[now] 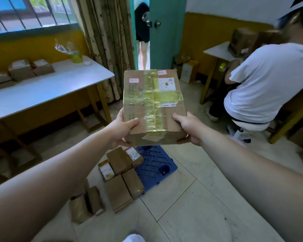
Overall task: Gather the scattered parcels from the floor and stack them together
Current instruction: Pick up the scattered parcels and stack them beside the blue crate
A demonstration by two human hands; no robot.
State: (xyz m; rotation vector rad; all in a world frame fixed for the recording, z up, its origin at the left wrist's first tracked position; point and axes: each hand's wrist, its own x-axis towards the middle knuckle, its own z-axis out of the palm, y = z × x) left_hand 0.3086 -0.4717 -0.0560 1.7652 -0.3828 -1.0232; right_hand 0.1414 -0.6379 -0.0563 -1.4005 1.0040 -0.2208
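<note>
In the middle of the frame a person holds a cardboard parcel up in the air with both arms stretched forward, well above the floor. The left grip clasps the parcel's near left corner, thumb lying on the top face and fingers curled underneath; the right grip clasps the near right corner the same way. The parcel's top is crossed with yellowish tape and carries a white label and two small pink stickers near its far edge. Below it, in the lower middle of the frame, a cluster of brown parcels lies on the floor, packed side by side, some resting on the left edge of a blue plastic pallet. Two more brown parcels lie just lower left of that cluster on the tiles. At the left a white counter bears several boxes and a yellow cup under a barred window. A striped curtain hangs beside a teal door, and someone in dark clothes stands in the gap. At the right a person in a white shirt sits on a white stool, bent toward a small counter with boxes on it
</note>
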